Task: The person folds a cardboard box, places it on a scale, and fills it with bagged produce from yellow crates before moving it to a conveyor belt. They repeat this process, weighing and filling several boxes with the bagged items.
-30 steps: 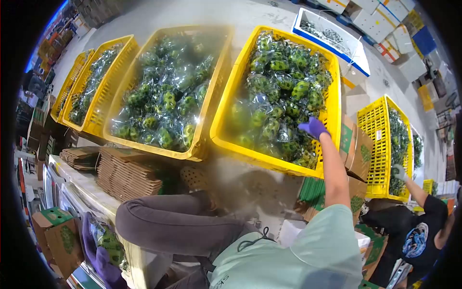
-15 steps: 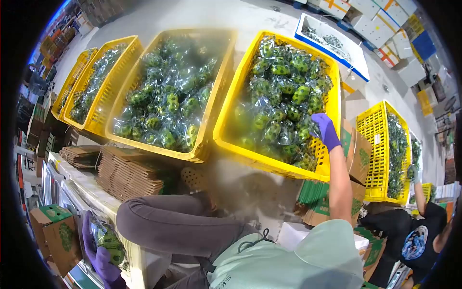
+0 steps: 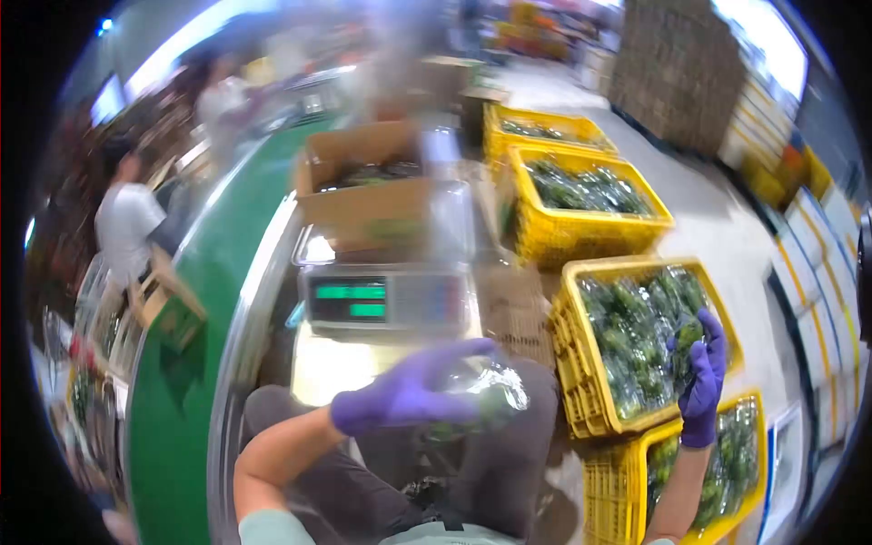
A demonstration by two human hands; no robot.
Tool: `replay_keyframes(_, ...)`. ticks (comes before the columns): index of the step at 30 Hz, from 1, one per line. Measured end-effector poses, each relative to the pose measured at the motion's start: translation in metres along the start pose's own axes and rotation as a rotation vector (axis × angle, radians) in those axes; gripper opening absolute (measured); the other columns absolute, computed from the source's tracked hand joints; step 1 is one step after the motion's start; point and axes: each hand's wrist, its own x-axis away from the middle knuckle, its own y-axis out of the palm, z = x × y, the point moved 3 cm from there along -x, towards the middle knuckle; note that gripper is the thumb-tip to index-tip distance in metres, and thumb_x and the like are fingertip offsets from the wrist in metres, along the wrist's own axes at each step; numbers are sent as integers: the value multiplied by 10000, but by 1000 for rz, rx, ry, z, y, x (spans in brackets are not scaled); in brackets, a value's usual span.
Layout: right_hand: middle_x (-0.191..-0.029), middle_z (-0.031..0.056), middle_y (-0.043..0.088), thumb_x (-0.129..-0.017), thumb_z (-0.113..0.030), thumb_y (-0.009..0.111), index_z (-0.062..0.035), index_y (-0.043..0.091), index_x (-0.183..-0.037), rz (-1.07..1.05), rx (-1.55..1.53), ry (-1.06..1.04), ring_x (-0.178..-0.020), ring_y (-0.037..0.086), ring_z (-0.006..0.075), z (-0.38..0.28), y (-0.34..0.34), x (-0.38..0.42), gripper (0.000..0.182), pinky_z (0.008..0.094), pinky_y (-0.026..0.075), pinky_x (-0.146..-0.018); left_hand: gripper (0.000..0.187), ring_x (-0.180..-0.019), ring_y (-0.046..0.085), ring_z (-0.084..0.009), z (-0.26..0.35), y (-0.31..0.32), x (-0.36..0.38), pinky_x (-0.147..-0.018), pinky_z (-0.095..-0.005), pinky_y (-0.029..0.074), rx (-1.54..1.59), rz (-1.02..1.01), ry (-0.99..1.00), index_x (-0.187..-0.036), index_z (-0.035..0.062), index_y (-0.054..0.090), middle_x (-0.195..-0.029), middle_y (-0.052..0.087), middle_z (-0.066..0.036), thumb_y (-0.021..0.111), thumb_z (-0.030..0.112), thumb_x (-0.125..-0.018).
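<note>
My left hand [image 3: 409, 391], in a purple glove, is closed round a clear plastic bag of green produce [image 3: 481, 395] above my lap; motion blurs it. Over on the right, my right hand [image 3: 703, 377], also gloved in purple, has its fingers curled round a bagged green item [image 3: 688, 341]. Below it are a yellow crate [image 3: 570, 359] of bagged green produce and another yellow crate [image 3: 615, 486]. In front of my lap stands a scale [image 3: 391, 300] with a lit green display. Behind the display is an open cardboard box [image 3: 363, 213] with dark contents.
A green conveyor belt [image 3: 186, 363] runs along the left, with a small carton [image 3: 171, 313] on it. A person in white [image 3: 127, 218] is beyond the belt. More yellow crates [image 3: 581, 234] stand ahead, and white boxes [image 3: 817, 300] are stacked at right.
The view has swung left from the crates to the scale and belt. My left hand now shows above my lap with its bag. My right hand has lifted a bagged item out of the produce.
</note>
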Motion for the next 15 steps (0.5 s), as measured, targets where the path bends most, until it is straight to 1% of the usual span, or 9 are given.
replay_keyframes(2, -1231, 92, 565, -967, -188, 510, -47, 345, -1415, -141, -83, -173, -1011, 615, 196, -37, 104, -46, 498, 285, 531, -807, 805, -1111, 513, -162, -10, -24, 12, -976, -318, 404, -211, 31, 126, -1457, 71, 334, -1227, 553, -112, 760, 190, -784)
replay_keyframes(4, -1370, 115, 467, -944, -113, 491, -13, 325, -1421, -284, -37, -372, -1146, 550, 214, -87, 205, -71, 514, 320, 493, -914, 808, -1110, 510, -145, -13, -41, 30, -965, -309, 414, -58, 92, 130, -1459, 69, 329, -1224, 564, -95, 757, 173, -781)
replay_keyframes(5, -1405, 111, 421, -928, -77, 483, -13, 332, -1421, -328, 59, -682, -1191, 508, 206, -107, 251, -85, 519, 331, 445, -979, 804, -1113, 508, -143, -15, -48, 37, -968, -307, 412, -33, 110, 143, -1459, 71, 330, -1224, 563, -92, 753, 154, -781)
replay_keyframes(7, -1318, 150, 473, -906, -90, 573, 7, 389, -1371, -343, -65, -776, -1174, 495, 230, -120, 338, -110, 509, 342, 393, -1005, 788, -1136, 498, -145, -7, -68, 54, -983, -307, 406, -48, 126, 131, -1454, 61, 333, -1253, 546, -86, 737, 101, -778)
replay_keyframes(8, -1285, 189, 493, -890, -114, 608, 21, 441, -1320, -259, 84, -1039, -1159, 514, 295, -111, 368, -125, 481, 371, 402, -994, 788, -1136, 498, -145, -10, -75, 60, -983, -307, 406, -52, 130, 144, -1454, 61, 333, -1253, 546, -86, 737, 101, -778)
replay_keyframes(9, -1262, 225, 508, -863, -100, 635, 10, 491, -1270, -300, 113, -1115, -1150, 510, 374, -102, 395, -130, 446, 405, 406, -986, 781, -1148, 494, -152, -17, -81, 63, -993, -308, 400, -34, 144, 158, -1449, 52, 338, -1272, 535, -88, 735, 99, -778)
replay_keyframes(10, -1272, 228, 520, -872, -150, 624, -16, 498, -1278, -457, 282, -1154, -1147, 512, 407, -90, 419, -136, 446, 431, 400, -991, 774, -1160, 490, -158, -21, -86, 67, -1003, -309, 394, -10, 155, 167, -1445, 43, 344, -1290, 524, -90, 732, 97, -777)
replay_keyframes(12, -1249, 228, 556, -885, -204, 601, -26, 558, -1231, -417, 897, -1170, -1135, 531, 412, -45, 432, -131, 392, 441, 402, -988, 772, -1183, 485, -169, -23, -96, 76, -1024, -315, 378, -25, 202, 183, -1439, 28, 349, -1315, 509, -98, 735, 100, -775)
replay_keyframes(15, -1222, 231, 581, -904, -249, 573, -3, 611, -1157, -450, 689, -1027, -1127, 546, 403, -49, 401, -107, 355, 442, 409, -980, 810, -1202, 478, -176, -29, -105, 83, -1043, -319, 362, 5, 224, 195, -1444, 28, 346, -1327, 502, -106, 760, 140, -757)
